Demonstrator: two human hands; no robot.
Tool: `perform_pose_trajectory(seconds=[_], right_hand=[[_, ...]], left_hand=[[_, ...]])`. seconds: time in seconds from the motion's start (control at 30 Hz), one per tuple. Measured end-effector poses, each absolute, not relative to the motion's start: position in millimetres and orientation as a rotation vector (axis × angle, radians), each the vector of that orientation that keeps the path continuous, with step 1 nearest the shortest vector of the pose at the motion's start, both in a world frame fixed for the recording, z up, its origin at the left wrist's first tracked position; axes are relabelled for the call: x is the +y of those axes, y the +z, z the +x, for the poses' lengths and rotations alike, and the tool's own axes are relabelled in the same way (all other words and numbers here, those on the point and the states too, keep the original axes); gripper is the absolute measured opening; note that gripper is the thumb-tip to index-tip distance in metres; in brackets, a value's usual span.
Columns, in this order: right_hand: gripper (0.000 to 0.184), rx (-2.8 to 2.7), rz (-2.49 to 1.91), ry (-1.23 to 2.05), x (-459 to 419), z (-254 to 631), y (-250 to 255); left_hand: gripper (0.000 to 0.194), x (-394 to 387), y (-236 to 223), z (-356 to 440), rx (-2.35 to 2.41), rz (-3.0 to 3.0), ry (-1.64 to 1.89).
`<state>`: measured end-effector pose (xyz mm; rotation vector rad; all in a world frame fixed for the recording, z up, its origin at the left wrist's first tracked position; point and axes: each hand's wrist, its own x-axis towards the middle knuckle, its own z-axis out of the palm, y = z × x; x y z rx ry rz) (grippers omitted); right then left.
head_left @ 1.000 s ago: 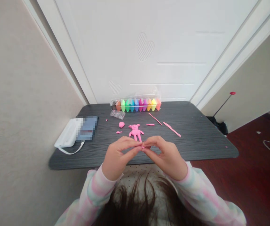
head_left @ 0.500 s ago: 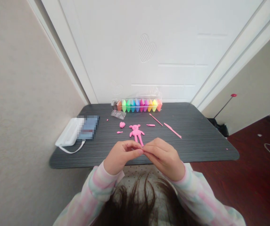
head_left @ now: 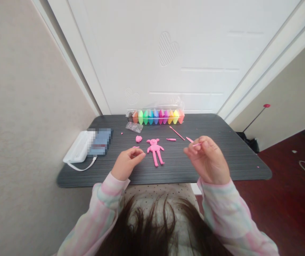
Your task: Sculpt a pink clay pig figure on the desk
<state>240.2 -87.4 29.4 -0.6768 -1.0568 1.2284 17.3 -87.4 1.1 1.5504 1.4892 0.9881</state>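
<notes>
The pink figure (head_left: 154, 148) lies on the desk (head_left: 243, 153) between the hands, its long axis running head-away, feet toward the person. The loosely curled left hand (head_left: 128, 163) is nearer, just beside it, its grip impossible to tell; the right hand (head_left: 211, 161), farther off, pinches a thin pink strip (head_left: 197, 144).

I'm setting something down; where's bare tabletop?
Widest: dark grey tabletop between the bare right hand and tiny pink speck rightward. Smaller: between the curved white cable and left hand. Crowded: around the pink clay-like figure, slim pink stick and lumpy pink blob.
</notes>
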Motion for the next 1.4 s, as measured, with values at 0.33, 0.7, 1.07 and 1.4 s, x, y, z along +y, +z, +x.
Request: perform_pose_trajectory(seconds=[0.33, 0.7, 1.07, 1.4], right_hand=[[0.022, -1.264, -0.916, 1.257, -21, 234, -2], [0.023, -1.192, -0.900, 1.368, -25, 220, -18], [0.031, -1.138, -0.837, 1.410, -59, 215, -12], [0.019, -1.156, -0.770, 1.456, -108, 204, -20]], left_hand=[[0.010, -57, -15, -13, 1.674, 2.033, 0.875], [0.020, -44, -37, -9, 1.617, 2.330, 0.744], [0.023, -79, -7, 30, 1.539, 2.140, 1.042], [0.023, -114, 6, 69, 1.099, 1.453, 1.010]])
